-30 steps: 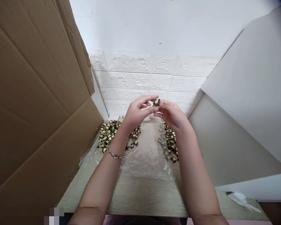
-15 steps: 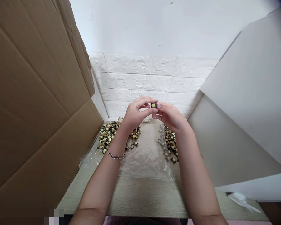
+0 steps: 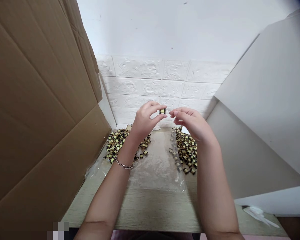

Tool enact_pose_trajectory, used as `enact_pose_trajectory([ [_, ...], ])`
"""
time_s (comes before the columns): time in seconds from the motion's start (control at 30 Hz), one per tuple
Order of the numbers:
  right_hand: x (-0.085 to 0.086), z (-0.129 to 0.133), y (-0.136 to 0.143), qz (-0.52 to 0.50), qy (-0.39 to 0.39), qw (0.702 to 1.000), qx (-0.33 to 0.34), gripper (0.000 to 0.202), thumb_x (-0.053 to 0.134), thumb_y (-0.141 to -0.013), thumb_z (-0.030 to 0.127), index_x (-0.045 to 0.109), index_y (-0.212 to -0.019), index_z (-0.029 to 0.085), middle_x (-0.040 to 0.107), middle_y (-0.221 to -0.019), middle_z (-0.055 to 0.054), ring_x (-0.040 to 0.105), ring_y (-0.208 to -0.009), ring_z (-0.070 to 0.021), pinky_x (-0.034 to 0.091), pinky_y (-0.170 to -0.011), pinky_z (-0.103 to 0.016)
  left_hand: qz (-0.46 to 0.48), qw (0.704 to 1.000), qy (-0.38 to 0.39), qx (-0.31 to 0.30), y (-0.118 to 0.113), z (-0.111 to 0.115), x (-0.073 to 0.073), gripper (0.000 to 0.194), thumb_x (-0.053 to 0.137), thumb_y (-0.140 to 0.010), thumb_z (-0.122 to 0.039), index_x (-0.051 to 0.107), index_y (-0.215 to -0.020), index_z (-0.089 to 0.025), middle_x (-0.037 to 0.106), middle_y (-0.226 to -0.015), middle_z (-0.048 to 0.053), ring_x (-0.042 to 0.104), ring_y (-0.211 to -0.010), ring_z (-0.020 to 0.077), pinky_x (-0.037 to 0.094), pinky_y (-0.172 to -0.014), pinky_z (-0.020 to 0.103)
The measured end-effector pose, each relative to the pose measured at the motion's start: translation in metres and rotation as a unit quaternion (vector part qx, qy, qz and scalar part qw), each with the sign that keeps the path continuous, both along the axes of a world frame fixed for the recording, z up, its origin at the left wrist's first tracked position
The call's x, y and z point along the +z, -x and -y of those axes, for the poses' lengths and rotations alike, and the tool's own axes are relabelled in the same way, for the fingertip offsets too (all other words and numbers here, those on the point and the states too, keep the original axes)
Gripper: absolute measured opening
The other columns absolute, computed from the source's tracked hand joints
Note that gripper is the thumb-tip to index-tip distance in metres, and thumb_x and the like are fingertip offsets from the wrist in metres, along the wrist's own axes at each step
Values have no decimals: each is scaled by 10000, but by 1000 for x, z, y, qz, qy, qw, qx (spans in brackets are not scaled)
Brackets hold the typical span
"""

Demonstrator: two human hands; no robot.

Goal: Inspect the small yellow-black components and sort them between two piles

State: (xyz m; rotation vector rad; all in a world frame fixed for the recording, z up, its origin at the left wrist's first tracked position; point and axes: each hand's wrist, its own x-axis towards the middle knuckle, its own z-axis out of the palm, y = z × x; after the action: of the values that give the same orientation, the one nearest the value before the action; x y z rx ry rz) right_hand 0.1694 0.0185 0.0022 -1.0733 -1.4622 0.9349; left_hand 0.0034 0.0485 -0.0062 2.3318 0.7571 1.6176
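A person's left hand (image 3: 145,118), its wrist circled by a silver-coloured chain bracelet (image 3: 125,166), pinches a small yellow-and-black block-shaped component (image 3: 162,111) between thumb and fingertips, raised before a white brick-patterned wall (image 3: 130,86). The right hand (image 3: 193,124) hangs just beside it, not touching, fingertips drawn narrowly together (whether they grip anything cannot be told). Below, a left heap of similar pieces (image 3: 116,142) and a right heap (image 3: 186,149) flank clear plastic sheeting (image 3: 156,163) on a pale wood-grain table (image 3: 155,210).

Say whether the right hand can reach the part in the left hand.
Likely yes: the right hand is close to the yellow-and-black part, and nothing visible stands between them.
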Motion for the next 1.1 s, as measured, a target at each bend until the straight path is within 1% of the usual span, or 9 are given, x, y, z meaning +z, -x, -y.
enact_pose_trajectory([
  [0.17, 2, 4, 2, 42, -15, 999, -21, 175, 611, -668, 332, 639, -764, 188, 607, -819, 6, 484, -667, -78, 381, -646, -225, -12, 999, -41, 18, 0, -1, -1, 233, 576, -738, -292, 622, -942, -189, 568, -847, 30, 520, -819, 123, 399, -760, 237],
  [0.3, 4, 7, 5, 84, -18, 995, -52, 213, 606, -664, 359, 640, -745, 165, 586, -704, 5, 468, -634, -86, 355, -596, -223, -21, 996, -74, 35, 0, -4, -3, 226, 585, -733, -276, 618, -935, -182, 575, -839, 20, 528, -810, 114, 413, -752, 236],
  [0.43, 7, 10, 8, 115, -18, 990, -82, 225, 593, -663, 369, 632, -672, 147, 541, -596, 14, 436, -560, -77, 320, -526, -213, -34, 994, -93, 46, 0, -7, -5, 231, 589, -731, -278, 616, -933, -169, 576, -835, 26, 531, -811, 114, 419, -752, 240],
  [0.57, 11, 13, 12, 114, -27, 986, -119, 214, 610, -641, 346, 637, -611, 136, 533, -556, 13, 415, -527, -69, 300, -481, -198, -37, 992, -107, 55, -1, -9, -6, 229, 590, -731, -273, 613, -931, -165, 574, -831, 26, 530, -803, 112, 421, -743, 238],
  [0.7, 13, 16, 16, 102, -43, 982, -152, 221, 624, -625, 348, 652, -604, 131, 542, -547, 11, 412, -513, -66, 299, -467, -192, -37, 992, -108, 56, -1, -8, -6, 231, 587, -735, -269, 611, -936, -158, 570, -825, 27, 527, -802, 109, 421, -741, 231],
  [0.8, 13, 18, 16, 109, -57, 978, -171, 212, 618, -631, 345, 663, -631, 138, 547, -547, 14, 418, -506, -68, 311, -476, -199, -38, 993, -101, 50, -1, -7, -6, 234, 581, -740, -273, 607, -943, -160, 570, -827, 26, 525, -801, 108, 422, -744, 230],
  [0.9, 12, 17, 16, 139, -81, 968, -193, 196, 594, -657, 338, 674, -673, 160, 547, -541, 22, 422, -502, -72, 339, -519, -218, -47, 993, -95, 48, -1, -7, -6, 239, 578, -743, -274, 605, -950, -157, 569, -828, 27, 521, -799, 107, 420, -741, 227],
  [1.1, 9, 14, 17, 173, -116, 952, -225, 196, 560, -688, 344, 669, -685, 182, 559, -540, 18, 458, -518, -96, 357, -568, -251, -55, 993, -90, 50, -2, -6, -6, 234, 572, -747, -276, 604, -950, -164, 565, -825, 22, 518, -791, 106, 416, -735, 227],
])
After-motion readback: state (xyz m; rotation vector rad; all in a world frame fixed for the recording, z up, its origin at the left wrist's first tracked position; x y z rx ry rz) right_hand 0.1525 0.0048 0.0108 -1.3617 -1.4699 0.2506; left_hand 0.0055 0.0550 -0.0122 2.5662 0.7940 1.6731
